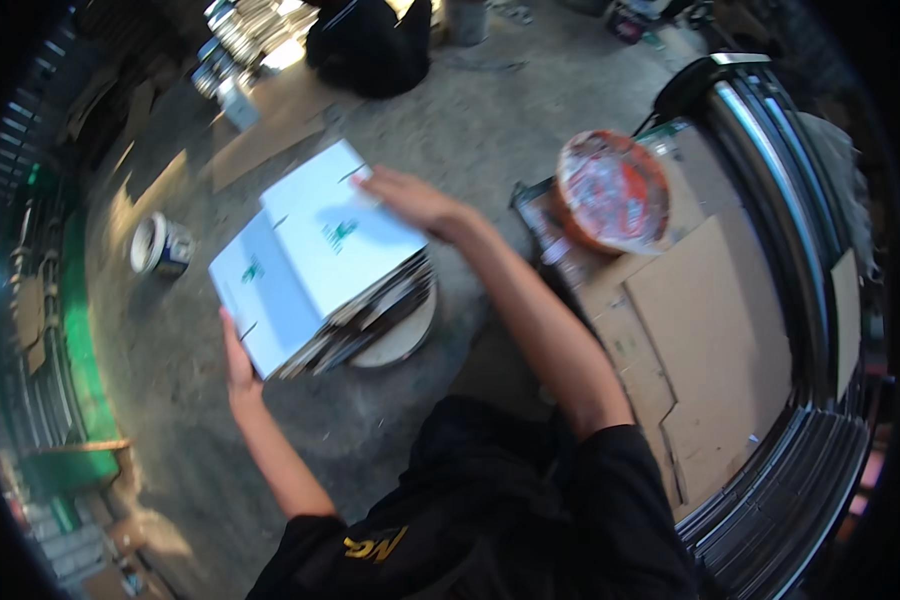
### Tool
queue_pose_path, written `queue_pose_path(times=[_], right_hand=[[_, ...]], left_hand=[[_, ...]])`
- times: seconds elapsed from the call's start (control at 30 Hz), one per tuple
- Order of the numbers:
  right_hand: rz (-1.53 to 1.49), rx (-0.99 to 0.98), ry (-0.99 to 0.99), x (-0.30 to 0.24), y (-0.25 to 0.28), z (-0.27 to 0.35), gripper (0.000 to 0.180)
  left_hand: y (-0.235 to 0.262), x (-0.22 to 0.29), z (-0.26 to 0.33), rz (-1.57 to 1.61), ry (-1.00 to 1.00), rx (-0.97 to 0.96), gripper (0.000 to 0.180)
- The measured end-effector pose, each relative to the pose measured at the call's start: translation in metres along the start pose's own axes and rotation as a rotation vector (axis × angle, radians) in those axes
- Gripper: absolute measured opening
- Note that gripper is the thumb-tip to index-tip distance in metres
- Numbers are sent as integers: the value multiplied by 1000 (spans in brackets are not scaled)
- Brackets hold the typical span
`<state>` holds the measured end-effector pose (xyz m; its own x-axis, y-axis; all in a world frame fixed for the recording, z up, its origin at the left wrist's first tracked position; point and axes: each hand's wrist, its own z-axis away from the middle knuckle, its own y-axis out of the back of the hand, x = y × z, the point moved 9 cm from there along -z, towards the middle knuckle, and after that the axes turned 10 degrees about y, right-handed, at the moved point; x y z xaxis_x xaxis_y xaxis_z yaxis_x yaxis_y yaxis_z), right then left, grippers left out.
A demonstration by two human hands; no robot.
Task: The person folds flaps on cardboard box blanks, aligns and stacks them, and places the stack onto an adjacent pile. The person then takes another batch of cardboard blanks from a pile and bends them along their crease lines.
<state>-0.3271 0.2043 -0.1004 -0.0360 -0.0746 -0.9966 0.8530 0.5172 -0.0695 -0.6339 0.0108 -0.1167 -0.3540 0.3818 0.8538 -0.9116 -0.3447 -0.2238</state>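
Observation:
Between my two hands is a thick stack of flat cardboard box blanks (345, 235), tilted, its top sheet white with green print and short dark slots. My left hand (240, 362) grips the stack's lower left edge, thumb up along the side and the other fingers hidden beneath. Against the upper right edge lies my right hand (415, 207), fingers extended and slightly blurred, holding that side. Brown, uneven sheet edges show along the stack's near side. Partly covered by the stack is a round pale surface (398, 338); whether they touch I cannot tell.
To the right, an orange basin (610, 190) smeared with white stands on a cardboard-covered surface (715, 340) beside a dark metal frame (805, 230). A white bucket (160, 246) stands on the floor at left. Ahead, a person in dark clothes (370, 45) sits near stacked sheets (255, 30).

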Motion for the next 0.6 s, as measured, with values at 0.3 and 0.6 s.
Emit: queue_pose_path(times=[0.3,0.6], right_hand=[[189,-121,-44,-23,-24,7,96],[123,-113,-2,-45,-18,15,119]], left_hand=[[-3,8,3,-125,-38,29,85],[0,41,21,-292,-285,286,80]])
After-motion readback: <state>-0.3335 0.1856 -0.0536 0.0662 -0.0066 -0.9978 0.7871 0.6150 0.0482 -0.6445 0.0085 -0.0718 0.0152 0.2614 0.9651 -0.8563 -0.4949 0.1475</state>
